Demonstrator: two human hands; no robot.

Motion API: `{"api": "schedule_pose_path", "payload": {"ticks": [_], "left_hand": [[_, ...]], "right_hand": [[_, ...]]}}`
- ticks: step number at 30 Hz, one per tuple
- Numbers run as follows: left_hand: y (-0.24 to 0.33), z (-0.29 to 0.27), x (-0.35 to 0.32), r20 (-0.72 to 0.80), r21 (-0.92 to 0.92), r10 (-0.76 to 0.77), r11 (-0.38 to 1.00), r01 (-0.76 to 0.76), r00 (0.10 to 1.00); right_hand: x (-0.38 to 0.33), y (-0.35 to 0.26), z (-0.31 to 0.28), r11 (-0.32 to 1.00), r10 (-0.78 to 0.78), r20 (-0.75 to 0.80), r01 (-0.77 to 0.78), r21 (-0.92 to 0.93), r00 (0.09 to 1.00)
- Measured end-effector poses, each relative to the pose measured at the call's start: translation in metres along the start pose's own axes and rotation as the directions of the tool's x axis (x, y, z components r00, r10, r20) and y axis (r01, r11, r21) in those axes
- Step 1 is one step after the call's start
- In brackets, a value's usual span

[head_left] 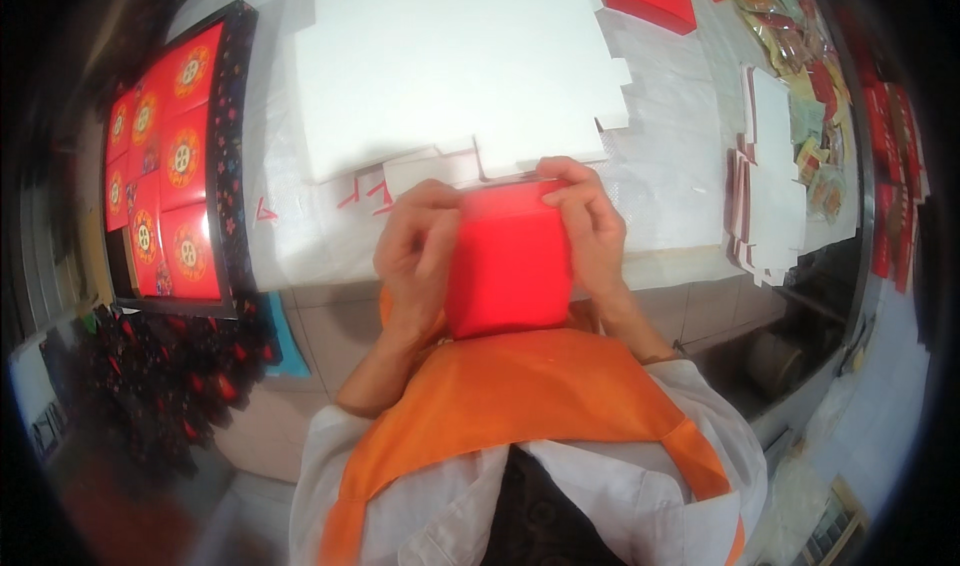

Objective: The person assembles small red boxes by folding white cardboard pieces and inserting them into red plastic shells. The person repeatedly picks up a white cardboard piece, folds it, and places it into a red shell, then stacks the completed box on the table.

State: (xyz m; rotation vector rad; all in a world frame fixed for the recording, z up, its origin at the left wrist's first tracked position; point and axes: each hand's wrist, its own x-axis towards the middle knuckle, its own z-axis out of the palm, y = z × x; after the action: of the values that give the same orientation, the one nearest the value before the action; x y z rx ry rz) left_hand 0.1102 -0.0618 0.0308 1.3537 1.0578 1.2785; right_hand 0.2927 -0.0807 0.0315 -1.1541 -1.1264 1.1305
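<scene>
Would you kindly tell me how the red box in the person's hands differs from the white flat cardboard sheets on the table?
The red box is folded into a three-dimensional shape; the white flat cardboard sheets lie unfolded. The box is red, the sheets white. The box is held up between the left hand and right hand; the sheets rest on the table, untouched. Both look like cardboard packaging.

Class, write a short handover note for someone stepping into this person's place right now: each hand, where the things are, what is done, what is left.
Left hand: grips the left side of the red box, held in front of the chest.
Right hand: grips the box's right side and top edge.
Flat white box blanks lie spread on the table; a further stack of blanks is at the right.
Done: filled tray of red and gold boxes stands at the left.
Left: the red box is in hand, not yet set down; many blanks remain flat.
</scene>
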Motion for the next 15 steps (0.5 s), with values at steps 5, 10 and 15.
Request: {"api": "schedule_pose_path", "payload": {"ticks": [5,10,15], "left_hand": [[0.010,0.006,-0.032,-0.056,-0.054,-0.217,0.975,0.214,0.974],[0.009,0.000,-0.045,0.025,-0.114,-0.353,0.928,0.354,0.935],[0.039,0.030,0.040,0.153,-0.106,-0.127,0.984,0.145,0.980]], "right_hand": [[-0.028,0.000,-0.005,0.982,0.175,-0.024,-0.172,0.073,0.984],[-0.067,0.009,-0.015,0.992,0.123,0.126,-0.119,-0.035,0.984],[-0.012,-0.023,-0.038,0.988,0.155,-0.081,-0.153,0.030,0.985]]}}
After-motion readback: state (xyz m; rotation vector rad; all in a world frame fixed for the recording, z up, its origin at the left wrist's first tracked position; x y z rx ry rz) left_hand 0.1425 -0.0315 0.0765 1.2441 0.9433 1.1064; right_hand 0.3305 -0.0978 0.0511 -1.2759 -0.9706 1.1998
